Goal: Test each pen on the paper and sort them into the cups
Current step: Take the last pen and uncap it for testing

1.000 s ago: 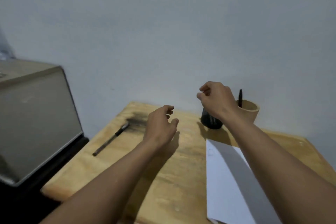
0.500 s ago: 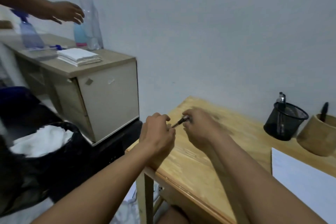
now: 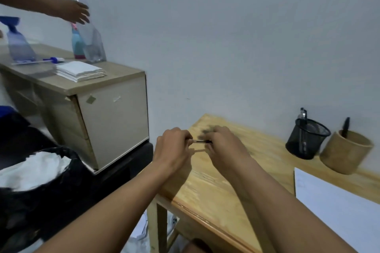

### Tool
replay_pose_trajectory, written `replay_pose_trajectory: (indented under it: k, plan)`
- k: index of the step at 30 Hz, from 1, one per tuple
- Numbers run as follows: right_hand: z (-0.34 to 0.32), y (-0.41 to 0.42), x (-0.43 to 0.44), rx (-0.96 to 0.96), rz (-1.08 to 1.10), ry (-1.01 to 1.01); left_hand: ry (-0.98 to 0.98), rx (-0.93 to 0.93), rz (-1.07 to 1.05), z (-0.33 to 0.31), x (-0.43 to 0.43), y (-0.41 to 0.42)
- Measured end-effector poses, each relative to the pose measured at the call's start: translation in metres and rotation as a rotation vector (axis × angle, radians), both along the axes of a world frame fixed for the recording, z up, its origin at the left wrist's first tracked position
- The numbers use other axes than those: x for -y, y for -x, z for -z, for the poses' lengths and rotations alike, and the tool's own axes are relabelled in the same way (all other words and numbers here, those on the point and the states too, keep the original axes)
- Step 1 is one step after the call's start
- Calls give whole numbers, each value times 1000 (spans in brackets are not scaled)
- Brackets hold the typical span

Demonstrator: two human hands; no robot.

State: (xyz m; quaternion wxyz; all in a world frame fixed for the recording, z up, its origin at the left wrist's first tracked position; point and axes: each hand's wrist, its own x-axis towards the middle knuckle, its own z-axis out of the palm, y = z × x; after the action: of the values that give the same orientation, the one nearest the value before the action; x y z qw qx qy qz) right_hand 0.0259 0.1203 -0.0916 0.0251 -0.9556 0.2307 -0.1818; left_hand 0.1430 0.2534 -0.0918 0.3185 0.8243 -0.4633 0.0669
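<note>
The pen [image 3: 202, 141] lies level between left hand [image 3: 171, 150] and right hand [image 3: 223, 146], fingers pinching each end, seemingly uncapping; paper [image 3: 337, 211] lies rightward.

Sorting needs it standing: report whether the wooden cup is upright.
Upright: the wooden cup stands on its base, mouth up, a dark pen inside.

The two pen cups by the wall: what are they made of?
The black mesh cup looks like dark-coated metal wire: a clear pen shows through its fine grid. The tan round cup seems matte wood or bamboo, thick-walled and opaque; grain is unclear.
</note>
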Motion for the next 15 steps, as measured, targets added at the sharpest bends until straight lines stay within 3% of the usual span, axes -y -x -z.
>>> replay_pose_trajectory:
  k: [3, 6, 9, 15]
  plan:
    - [-14, 23, 7, 28, 53, 21, 155, -79, 32, -11, 17, 12]
    - [-32, 51, 9, 91, 196, -105, 240, -193, 68, -23, 34, 37]
    - [-47, 85, 9, 209, 310, -327, 205, -264, 155, -29, 53, 64]
    - [-60, 144, 13, 483, 428, -579, 34, -344, 467, -27, 84, 114]
